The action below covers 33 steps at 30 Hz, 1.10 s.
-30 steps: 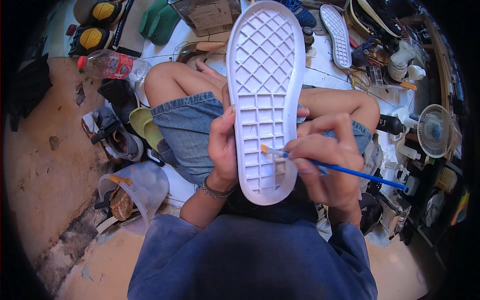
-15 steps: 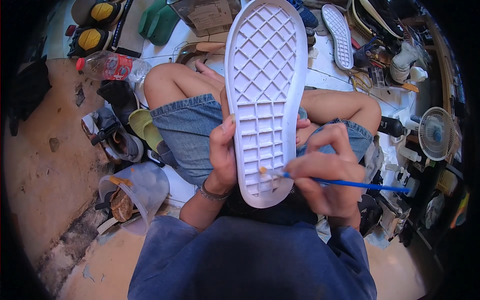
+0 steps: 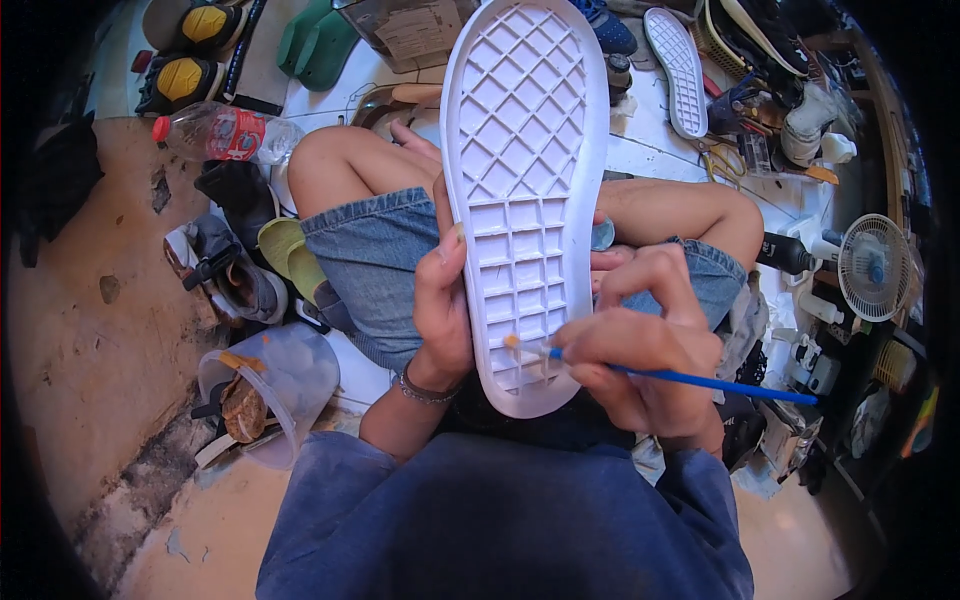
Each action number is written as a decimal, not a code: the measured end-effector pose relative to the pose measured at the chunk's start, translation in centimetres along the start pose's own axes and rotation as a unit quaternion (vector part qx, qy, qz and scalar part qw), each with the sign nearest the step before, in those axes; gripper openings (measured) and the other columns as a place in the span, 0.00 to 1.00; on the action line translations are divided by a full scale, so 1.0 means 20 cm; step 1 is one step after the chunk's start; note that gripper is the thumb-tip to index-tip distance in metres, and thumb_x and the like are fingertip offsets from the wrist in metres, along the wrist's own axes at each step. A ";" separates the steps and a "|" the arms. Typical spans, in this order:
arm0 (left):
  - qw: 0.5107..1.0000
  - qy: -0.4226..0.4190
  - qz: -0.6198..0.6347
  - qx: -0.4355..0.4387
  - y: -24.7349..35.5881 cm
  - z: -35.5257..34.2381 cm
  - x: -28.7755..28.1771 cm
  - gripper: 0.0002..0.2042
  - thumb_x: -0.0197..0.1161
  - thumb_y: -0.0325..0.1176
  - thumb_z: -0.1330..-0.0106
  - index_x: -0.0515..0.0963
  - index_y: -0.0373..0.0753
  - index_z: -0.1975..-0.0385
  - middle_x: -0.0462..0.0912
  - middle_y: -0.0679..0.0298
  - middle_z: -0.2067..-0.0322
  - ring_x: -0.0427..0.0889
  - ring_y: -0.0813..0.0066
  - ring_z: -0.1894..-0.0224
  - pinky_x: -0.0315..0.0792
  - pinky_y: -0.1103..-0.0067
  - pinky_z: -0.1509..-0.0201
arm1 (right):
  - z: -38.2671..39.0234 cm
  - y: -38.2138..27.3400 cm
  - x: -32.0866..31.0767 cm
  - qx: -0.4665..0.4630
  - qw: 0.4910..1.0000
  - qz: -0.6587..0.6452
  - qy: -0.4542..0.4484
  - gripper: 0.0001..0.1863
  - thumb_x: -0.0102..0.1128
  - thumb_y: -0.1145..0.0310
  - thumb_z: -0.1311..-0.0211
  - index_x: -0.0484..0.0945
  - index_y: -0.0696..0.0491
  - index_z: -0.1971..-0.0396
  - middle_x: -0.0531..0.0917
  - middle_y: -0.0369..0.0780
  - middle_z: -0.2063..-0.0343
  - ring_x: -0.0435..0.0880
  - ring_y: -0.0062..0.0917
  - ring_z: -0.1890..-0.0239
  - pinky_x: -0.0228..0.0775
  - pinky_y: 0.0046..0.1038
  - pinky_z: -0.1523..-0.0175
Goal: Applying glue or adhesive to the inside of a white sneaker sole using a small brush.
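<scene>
A white shoe sole (image 3: 522, 230) stands lengthwise in front of me, its gridded face turned up toward my view. My left hand (image 3: 440, 300) grips its left edge, thumb along the rim and the other fingers behind it. Pinched in my right hand (image 3: 645, 350) is a thin paintbrush (image 3: 700, 382) with a blue handle. Its orange-tan bristles touch, or hover just over, the grid cells near the sole's lower end; which one I cannot tell. Behind the sole, by my right hand, a small round blue-grey thing (image 3: 602, 234) shows partly.
A second white sole (image 3: 677, 80) lies on the tiles at the upper right. To the right stand a small fan (image 3: 874, 268) and a black bottle (image 3: 785, 253). On the left are a plastic bottle (image 3: 235, 133), worn shoes (image 3: 243, 280) and a clear bucket (image 3: 300, 385) on its side.
The brush tip and my right hand have shifted slightly left and down over the lower grid. The sole has moved a little to the left at its top.
</scene>
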<state>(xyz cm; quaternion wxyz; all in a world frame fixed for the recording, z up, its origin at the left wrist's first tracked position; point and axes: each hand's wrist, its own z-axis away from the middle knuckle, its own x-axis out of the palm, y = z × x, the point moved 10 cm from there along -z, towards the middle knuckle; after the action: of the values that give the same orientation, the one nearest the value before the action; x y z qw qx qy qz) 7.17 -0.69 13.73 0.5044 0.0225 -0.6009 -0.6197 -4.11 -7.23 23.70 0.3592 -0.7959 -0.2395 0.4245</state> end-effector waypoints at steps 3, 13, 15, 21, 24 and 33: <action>0.995 -0.037 0.088 -0.013 -0.02 0.01 0.04 0.12 0.43 0.41 0.26 0.69 0.40 0.62 0.76 0.65 0.67 0.78 0.77 0.62 0.76 0.77 0.55 | 0.07 0.10 -0.10 0.047 0.988 0.011 0.148 0.14 0.76 0.70 0.57 0.82 0.50 0.67 0.81 0.33 0.74 0.74 0.31 0.68 0.64 0.34 0.59; 0.996 -0.041 0.055 -0.061 -0.13 -0.01 -0.07 0.33 0.39 0.42 0.30 0.46 0.33 0.28 0.64 0.47 0.34 0.71 0.58 0.35 0.65 0.66 0.30 | 0.01 0.01 0.04 -0.012 1.000 0.009 0.025 0.14 0.75 0.71 0.57 0.83 0.51 0.66 0.83 0.33 0.72 0.75 0.30 0.68 0.65 0.34 0.59; 0.992 -0.048 0.104 -0.045 -0.13 -0.02 -0.06 0.28 0.37 0.43 0.28 0.55 0.30 0.34 0.70 0.44 0.39 0.75 0.55 0.39 0.70 0.63 0.35 | 0.02 0.03 -0.03 -0.015 0.991 0.007 0.133 0.13 0.75 0.70 0.57 0.83 0.51 0.68 0.82 0.32 0.72 0.74 0.29 0.69 0.64 0.33 0.59; 0.993 -0.105 0.019 -0.055 -0.14 -0.03 -0.03 0.30 0.35 0.47 0.26 0.61 0.26 0.36 0.73 0.38 0.42 0.78 0.46 0.42 0.73 0.58 0.37 | -0.03 0.04 0.03 -0.001 1.000 -0.028 0.010 0.11 0.74 0.70 0.54 0.82 0.51 0.69 0.81 0.32 0.73 0.74 0.29 0.69 0.63 0.34 0.59; 0.968 -0.152 0.192 -0.060 -0.17 -0.06 0.01 0.35 0.35 0.51 0.28 0.57 0.25 0.33 0.71 0.35 0.41 0.75 0.43 0.40 0.70 0.57 0.34 | -0.03 0.13 0.01 0.038 0.999 0.014 0.036 0.10 0.73 0.70 0.52 0.82 0.51 0.69 0.82 0.33 0.73 0.76 0.30 0.67 0.63 0.35 0.57; 0.989 -0.134 -0.042 -0.051 -0.33 -0.21 -0.11 0.42 0.41 0.57 0.31 0.51 0.22 0.31 0.64 0.30 0.38 0.74 0.39 0.40 0.70 0.56 0.34 | -0.04 0.38 0.04 0.089 0.995 -0.037 -0.005 0.08 0.72 0.69 0.47 0.82 0.52 0.68 0.83 0.35 0.72 0.76 0.29 0.68 0.64 0.32 0.59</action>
<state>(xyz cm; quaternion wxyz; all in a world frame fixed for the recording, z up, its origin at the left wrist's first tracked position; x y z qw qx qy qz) 6.97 -3.85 6.19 0.3933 -0.0611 -0.6295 -0.6673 -2.47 -11.74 17.80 0.4425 -0.7495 -0.2316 0.4345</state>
